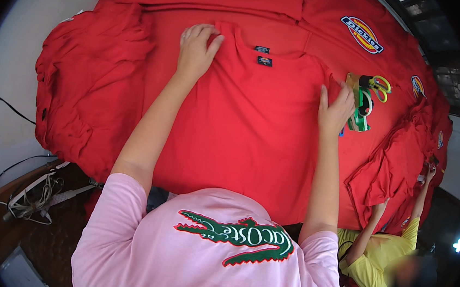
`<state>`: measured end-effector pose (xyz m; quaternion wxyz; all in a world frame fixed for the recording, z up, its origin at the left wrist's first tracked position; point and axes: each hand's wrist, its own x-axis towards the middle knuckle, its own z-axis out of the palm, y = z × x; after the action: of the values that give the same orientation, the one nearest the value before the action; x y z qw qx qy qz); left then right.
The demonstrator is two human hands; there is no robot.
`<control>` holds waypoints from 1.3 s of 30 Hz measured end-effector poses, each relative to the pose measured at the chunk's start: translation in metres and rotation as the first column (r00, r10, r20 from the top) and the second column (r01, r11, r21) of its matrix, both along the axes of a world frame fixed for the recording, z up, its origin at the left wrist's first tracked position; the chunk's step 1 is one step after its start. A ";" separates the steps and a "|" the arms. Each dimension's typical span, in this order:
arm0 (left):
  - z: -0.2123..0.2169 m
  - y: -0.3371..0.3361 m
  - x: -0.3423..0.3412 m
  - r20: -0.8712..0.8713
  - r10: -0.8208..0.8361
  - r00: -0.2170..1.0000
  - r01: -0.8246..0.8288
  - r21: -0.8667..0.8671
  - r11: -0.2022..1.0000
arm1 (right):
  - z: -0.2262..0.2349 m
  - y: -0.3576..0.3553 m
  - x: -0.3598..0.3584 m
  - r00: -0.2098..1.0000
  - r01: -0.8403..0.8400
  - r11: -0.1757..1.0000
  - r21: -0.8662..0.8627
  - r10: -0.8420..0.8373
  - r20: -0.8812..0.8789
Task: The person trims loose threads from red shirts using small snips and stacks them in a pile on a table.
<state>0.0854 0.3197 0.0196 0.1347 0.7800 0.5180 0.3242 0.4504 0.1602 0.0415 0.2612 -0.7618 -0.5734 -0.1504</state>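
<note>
Hands flat on a plain red cotton t-shirt (243, 123) spread back-up across the middle of a cloth-covered work table (7, 58), collar toward the far edge, hem hanging toward the near edge by the person's pink shirt. Left hand (196, 50) sits on the left shoulder seam just beside the neckline, fingers together and curled a bit, pinching or pressing the fabric edge, can't tell which; looks placed there to hold that shoulder flat. Right hand (336, 110) lies open at the right shoulder or sleeve edge, fingers together and straight, palm down, clamped on nothing, seemingly smoothing or pinning the cloth so it stays square. Two small dark neck labels (263, 55) show inside the collar, so the shirt lies with its neck opening up. Just right of the right hand, near the table's right side, a green tape dispenser (360, 112) and yellow-handled scissors (380, 85) rest on the red fabric, close enough to grab. More red shirts with oval printed badges (362, 35) lie flat along the far edge and far right corner; a crumpled heap of red garments (82, 81) piles at the left edge. At the right edge a second person in a yellow shirt (375, 260) reaches a hand (430, 173) up to another folded red garment (389, 168). Loose cables (34, 197) lie on the floor off the near left corner.
</note>
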 end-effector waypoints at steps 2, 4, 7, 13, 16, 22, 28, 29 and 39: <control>0.002 0.008 0.018 0.044 -0.071 0.996 0.072 -0.018 0.997 | 0.009 0.030 0.001 0.999 -0.009 0.999 -0.047 0.006 -0.052; 0.004 0.012 0.028 0.009 -0.137 0.991 0.137 -0.037 0.990 | 0.009 0.049 0.005 0.995 0.031 0.983 -0.182 -0.048 -0.086; -0.003 0.022 0.024 -0.058 -0.209 0.976 0.200 -0.125 0.972 | 0.000 0.061 0.024 0.961 -0.038 0.988 -0.148 -0.004 -0.277; -0.005 0.025 0.005 -0.120 -0.251 0.961 0.239 -0.106 0.965 | -0.008 0.028 0.040 0.240 -0.057 0.937 0.344 0.348 -0.906; 0.012 0.003 0.016 -0.334 -0.286 0.898 0.276 -0.077 0.958 | 0.021 -0.018 0.029 -0.257 -0.149 0.899 0.412 0.367 -0.894; 0.016 0.005 0.056 -0.523 -0.396 0.755 0.501 0.069 0.863 | 0.030 -0.069 0.002 -0.335 -0.342 0.856 0.388 0.275 -0.901; 0.050 0.025 0.044 -0.562 -0.369 0.741 0.446 0.001 0.895 | 0.045 -0.062 0.021 -0.300 -0.330 0.786 0.523 0.438 -0.847; 0.054 0.026 0.030 -0.556 -0.311 0.771 0.406 0.053 0.912 | 0.045 -0.064 0.028 -0.297 -0.373 0.758 0.535 0.449 -0.843; 0.007 -0.108 -0.083 -0.334 -0.355 0.873 0.399 0.071 0.914 | -0.014 -0.126 0.022 0.252 -0.498 0.859 -0.120 0.011 -0.968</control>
<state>0.0027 0.2115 0.0265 0.0571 0.9151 0.3466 0.1980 0.4727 0.0342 0.0272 0.4043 -0.6286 -0.4422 0.4958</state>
